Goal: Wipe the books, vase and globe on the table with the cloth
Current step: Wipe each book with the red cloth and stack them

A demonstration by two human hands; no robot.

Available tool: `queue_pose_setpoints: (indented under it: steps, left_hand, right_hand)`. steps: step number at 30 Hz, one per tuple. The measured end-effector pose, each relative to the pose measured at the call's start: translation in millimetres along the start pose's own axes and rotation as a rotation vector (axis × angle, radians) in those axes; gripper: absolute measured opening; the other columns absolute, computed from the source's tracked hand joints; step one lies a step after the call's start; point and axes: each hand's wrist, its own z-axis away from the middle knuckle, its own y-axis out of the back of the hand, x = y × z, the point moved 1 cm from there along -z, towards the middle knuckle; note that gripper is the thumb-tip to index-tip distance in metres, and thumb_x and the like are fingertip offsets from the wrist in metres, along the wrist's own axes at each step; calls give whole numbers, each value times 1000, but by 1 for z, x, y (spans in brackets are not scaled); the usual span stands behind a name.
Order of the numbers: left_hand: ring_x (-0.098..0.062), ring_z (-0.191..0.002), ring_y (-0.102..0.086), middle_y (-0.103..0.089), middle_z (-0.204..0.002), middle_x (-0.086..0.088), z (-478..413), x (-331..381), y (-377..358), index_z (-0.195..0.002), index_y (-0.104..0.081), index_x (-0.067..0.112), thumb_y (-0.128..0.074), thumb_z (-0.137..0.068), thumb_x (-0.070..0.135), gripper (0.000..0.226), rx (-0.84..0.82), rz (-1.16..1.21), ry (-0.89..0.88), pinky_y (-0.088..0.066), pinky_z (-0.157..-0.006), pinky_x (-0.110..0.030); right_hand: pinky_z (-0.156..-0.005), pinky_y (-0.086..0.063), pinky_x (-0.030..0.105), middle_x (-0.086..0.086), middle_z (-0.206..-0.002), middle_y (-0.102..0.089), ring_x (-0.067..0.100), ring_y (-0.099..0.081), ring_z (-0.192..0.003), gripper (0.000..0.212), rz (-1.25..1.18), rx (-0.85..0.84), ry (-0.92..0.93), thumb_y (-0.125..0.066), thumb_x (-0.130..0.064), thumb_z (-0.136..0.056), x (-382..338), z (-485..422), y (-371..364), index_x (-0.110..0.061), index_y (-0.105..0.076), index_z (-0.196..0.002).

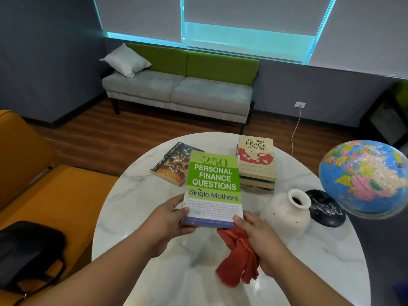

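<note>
we hold the green finance book [213, 188] above the marble tabletop [141, 195], left hand [170, 219] and right hand [257, 237] gripping its near corners; right also clutches the red cloth [239, 259]. far: owl book [174, 164], book stack [257, 162]. right: white vase [287, 213], globe [364, 175].

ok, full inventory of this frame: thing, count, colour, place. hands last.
table: 1, white marble, round, centre
green book: 1, green and white, held above the table
dark book: 1, dark cover, flat on table, far left
book stack: 1 stack, cream and red cover on top, far side of table
vase: 1, white, on table right of green book
globe: 1, blue, black base, right edge
cloth: 1, red, in right hand
sofa: 1, grey with green back, under window
pillow: 1, white, on sofa
bag: 1, black, on orange seat, left
hands: left and right grip the green book's near corners
</note>
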Motion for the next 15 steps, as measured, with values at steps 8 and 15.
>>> queue_pose_setpoints:
  steps: [8, 15]
  left_hand:
    - [-22, -100, -69, -67, -116, -3, -8, 34, -2, -143, -38, 26, -52, -98, 19, 49, -44, -70, -136, -53, -88, -34]
    - [-16, -95, -70, -71, -108, 5, 9, -4, 47, -136, -46, 34, -59, -93, 33, 45, 10, -158, 63, -55, -82, -30]
  right_hand:
    - [-48, -56, 26, 14, -85, -74, 22, -70, -60, 21, -60, 152, 127, -49, -1, -95, -108, -29, 20, -7, -66, -106]
    - [-30, -45, 21, 7, -42, -61, 14, -56, -30, 18, 248, 398, -38, -52, -4, -95, -171, -73, 54, -4, -60, -79]
